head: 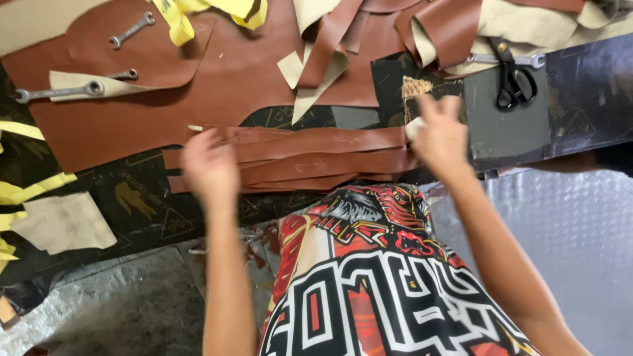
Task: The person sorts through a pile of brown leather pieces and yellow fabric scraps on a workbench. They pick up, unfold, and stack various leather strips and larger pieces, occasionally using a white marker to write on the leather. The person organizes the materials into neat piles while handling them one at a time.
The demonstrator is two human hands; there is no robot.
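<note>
Several long brown leather strips (pixel 316 155) lie stacked along the near edge of the dark work table (pixel 580 105). My left hand (pixel 210 165) rests on the left end of the strips, blurred, fingers curled down onto them. My right hand (pixel 440 132) is at their right end, fingers partly spread, pinching a small pale piece (pixel 413 127) at the strip end. A large brown leather sheet (pixel 217 86) lies flat just beyond the strips.
Black scissors (pixel 511 76) lie at the back right by a wrench (pixel 508 60). Two other wrenches (pixel 132 29) (pixel 59 91) weigh down the leather at the back left. Yellow tape (pixel 198 13), loose leather offcuts (pixel 409 29) and pale paper pieces (pixel 62 223) surround the work.
</note>
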